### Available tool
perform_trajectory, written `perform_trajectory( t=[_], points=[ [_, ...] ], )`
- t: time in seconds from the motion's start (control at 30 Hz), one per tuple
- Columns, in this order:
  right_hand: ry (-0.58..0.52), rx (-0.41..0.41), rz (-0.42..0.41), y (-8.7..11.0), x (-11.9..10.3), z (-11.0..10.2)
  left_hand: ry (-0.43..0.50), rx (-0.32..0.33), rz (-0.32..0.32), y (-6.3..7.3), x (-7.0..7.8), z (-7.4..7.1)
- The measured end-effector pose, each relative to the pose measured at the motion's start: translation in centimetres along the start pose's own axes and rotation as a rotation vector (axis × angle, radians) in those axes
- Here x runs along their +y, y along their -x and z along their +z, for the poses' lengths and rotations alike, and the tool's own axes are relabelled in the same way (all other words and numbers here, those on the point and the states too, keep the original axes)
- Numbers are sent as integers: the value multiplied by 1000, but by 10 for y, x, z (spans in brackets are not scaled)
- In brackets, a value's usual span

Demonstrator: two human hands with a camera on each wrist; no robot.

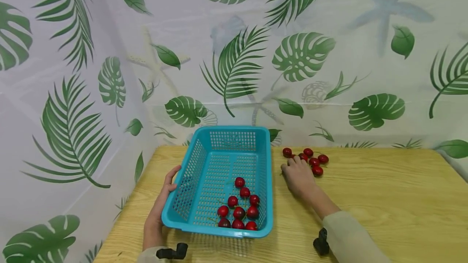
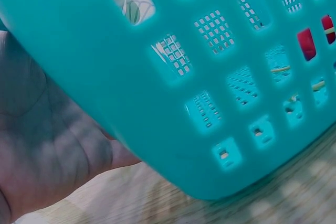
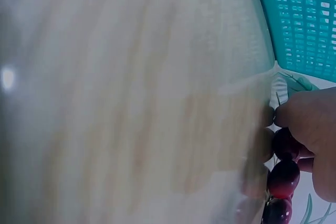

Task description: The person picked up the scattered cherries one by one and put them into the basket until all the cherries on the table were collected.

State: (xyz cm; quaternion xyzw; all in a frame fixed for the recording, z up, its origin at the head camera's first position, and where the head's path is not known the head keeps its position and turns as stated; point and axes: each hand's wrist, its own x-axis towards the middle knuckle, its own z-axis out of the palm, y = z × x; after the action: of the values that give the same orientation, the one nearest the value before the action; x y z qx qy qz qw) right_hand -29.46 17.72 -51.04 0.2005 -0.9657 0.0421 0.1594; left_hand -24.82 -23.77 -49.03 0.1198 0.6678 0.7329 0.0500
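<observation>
A blue plastic basket (image 1: pixel 271 182) stands tilted on the table, with several red cherries (image 1: pixel 239 213) gathered at its near right end. My left hand (image 1: pixel 163 198) lies along the basket's left outer wall, fingers reaching up to the rim. In the left wrist view its palm (image 2: pixel 47 140) faces the perforated wall (image 2: pixel 131 77). To the right of the basket, my right hand (image 1: pixel 299 177) bends its fingers down over a loose group of cherries (image 1: pixel 314 161). In the right wrist view, a dark red cherry (image 3: pixel 286 144) sits between the fingers of that hand (image 3: pixel 315 135).
The wooden table (image 1: pixel 384 198) extends to the right of the cherries. Behind it and on the left hangs a white cloth (image 1: pixel 241 19) printed with green leaves and starfish. Black wrist mounts (image 1: pixel 321 242) sit at both sleeves.
</observation>
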Motion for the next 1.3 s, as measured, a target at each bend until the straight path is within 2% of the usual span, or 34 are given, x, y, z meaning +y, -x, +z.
perform_trajectory(
  t=[0.2,0.47,0.63,0.77,0.9,1.03,1.1,1.13,1.3],
  points=[
    [15,56,-82,3,0,3,18,43,-140,7,7,1],
    [96,41,-136,2,-4,-2,38,48,-134,7,8,3],
    [116,-13,-136,5,-4,-6,44,49,-140,7,8,4],
    [108,-41,-179,5,-3,-11,30,53,-152,8,8,2],
    [100,-37,-206,6,2,-16,4,30,-87,4,7,3],
    [27,16,-159,5,8,-25,11,25,-79,3,7,4],
    [-36,49,-125,4,11,-30,24,38,-115,6,7,3],
    [-69,61,-102,4,13,-32,35,43,-133,8,8,3],
    [-254,99,52,6,19,-41,21,31,-140,10,9,2]
  ],
)
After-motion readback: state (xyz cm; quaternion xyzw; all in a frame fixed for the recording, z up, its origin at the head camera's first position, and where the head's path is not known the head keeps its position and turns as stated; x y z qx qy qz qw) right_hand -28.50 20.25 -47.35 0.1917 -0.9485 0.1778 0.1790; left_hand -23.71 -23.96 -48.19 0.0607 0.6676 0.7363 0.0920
